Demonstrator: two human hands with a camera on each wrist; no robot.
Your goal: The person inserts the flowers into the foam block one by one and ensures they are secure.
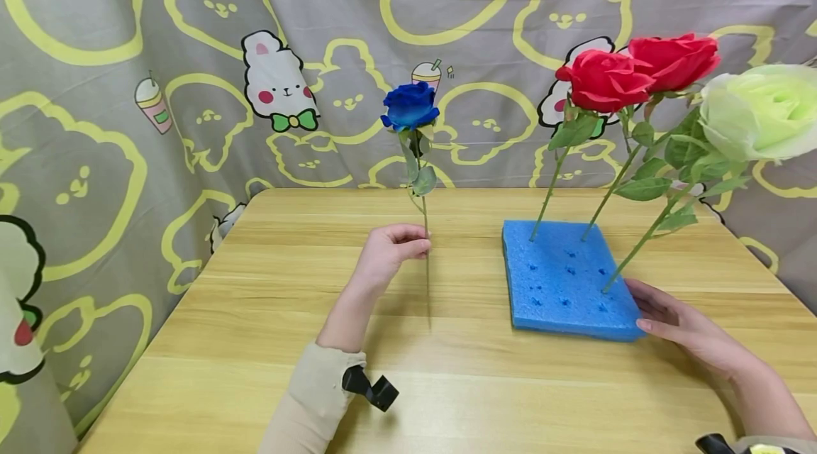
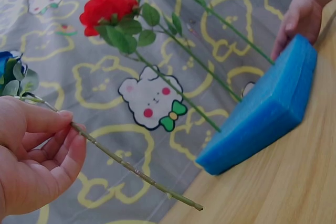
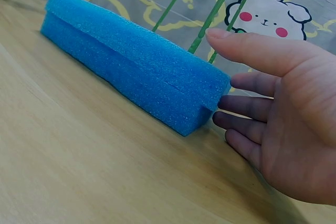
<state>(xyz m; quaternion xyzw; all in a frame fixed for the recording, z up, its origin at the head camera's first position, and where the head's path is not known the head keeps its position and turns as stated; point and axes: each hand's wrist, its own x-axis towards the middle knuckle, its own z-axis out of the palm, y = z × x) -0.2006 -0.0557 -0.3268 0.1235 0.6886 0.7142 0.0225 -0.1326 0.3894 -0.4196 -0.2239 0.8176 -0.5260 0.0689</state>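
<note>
My left hand (image 1: 394, 250) pinches the stem of a blue artificial rose (image 1: 410, 106) between thumb and fingers. The rose is upright, its bare stem end hanging below the hand, left of the blue foam block (image 1: 555, 284). In the left wrist view the stem (image 2: 131, 168) slants down to the right. At the block's right edge is my right hand (image 1: 686, 330), fingers extended and fingertips right at its side. Two red roses (image 1: 606, 79) and a pale green rose (image 1: 762, 113) stand in the block, stems leaning right.
Several small holes dot the top of the foam block. It lies on a wooden table (image 1: 255, 340). Behind the table hangs a grey curtain (image 1: 357, 7) with yellow outlines and cartoon figures. A black strap mount (image 1: 370, 386) is on the left wrist.
</note>
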